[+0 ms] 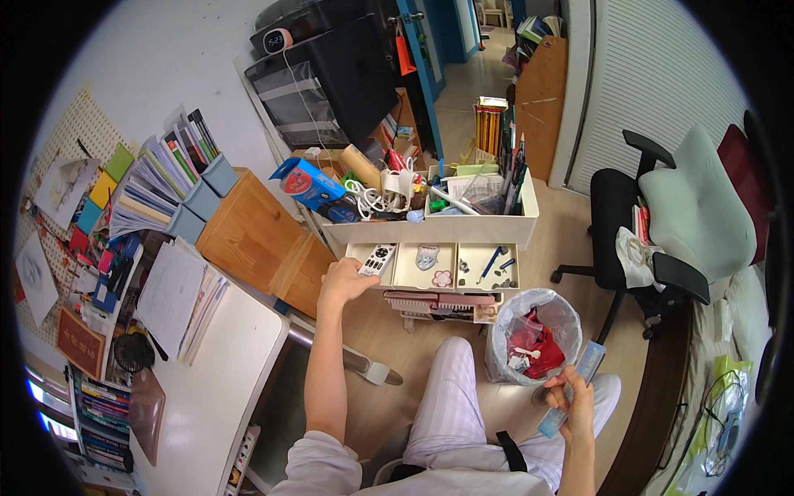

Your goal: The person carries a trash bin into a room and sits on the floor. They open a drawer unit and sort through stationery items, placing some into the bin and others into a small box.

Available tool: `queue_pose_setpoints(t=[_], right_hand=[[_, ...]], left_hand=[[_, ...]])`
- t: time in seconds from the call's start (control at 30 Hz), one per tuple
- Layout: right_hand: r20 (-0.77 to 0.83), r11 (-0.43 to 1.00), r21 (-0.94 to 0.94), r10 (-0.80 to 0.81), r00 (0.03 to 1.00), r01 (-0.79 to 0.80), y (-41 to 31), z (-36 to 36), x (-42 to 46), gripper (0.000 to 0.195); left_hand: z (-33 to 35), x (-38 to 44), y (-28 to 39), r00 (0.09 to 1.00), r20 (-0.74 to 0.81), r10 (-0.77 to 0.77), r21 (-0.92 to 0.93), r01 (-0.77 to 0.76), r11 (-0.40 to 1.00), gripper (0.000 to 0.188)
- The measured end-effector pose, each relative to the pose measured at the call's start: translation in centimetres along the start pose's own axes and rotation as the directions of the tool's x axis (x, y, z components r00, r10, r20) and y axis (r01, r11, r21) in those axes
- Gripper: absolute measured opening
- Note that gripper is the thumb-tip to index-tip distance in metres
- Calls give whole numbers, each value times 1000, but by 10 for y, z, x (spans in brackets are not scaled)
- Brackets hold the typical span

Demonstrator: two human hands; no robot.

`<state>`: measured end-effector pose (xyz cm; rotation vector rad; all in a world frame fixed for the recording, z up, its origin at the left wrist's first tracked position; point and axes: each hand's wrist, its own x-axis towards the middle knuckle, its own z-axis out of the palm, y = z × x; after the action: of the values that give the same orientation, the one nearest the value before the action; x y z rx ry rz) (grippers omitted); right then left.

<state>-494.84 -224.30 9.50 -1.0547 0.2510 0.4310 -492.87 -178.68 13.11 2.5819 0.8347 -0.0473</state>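
My left hand is at the front left corner of a shallow white drawer, its thumb beside the lower end of a white remote control. Whether the fingers grip anything is hidden under the hand. The drawer's middle section holds a shield-shaped patch and a pink flower-shaped piece. In the right section lie a blue pencil and several small dark bits. Over my thigh, my right hand is closed around a long, translucent blue case.
A lined waste bin with red wrappers stands beside the drawer unit. Above the drawer, a white open box holds pens, cables and a blue carton. To the left is a white desk; an office chair stands right.
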Motion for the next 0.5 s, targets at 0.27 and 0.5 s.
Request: queue_pose_setpoints(t=[0.27, 0.5], right_hand=[[15, 1000, 16, 12, 1000, -12, 1, -3, 2, 17], [-14, 1000, 11, 27, 1000, -27, 0, 0, 4, 18]], left_hand=[[-2, -17, 13, 992, -124, 24, 98, -12, 995, 36], [-22, -59, 45, 974, -113, 196, -25, -200, 980, 36]])
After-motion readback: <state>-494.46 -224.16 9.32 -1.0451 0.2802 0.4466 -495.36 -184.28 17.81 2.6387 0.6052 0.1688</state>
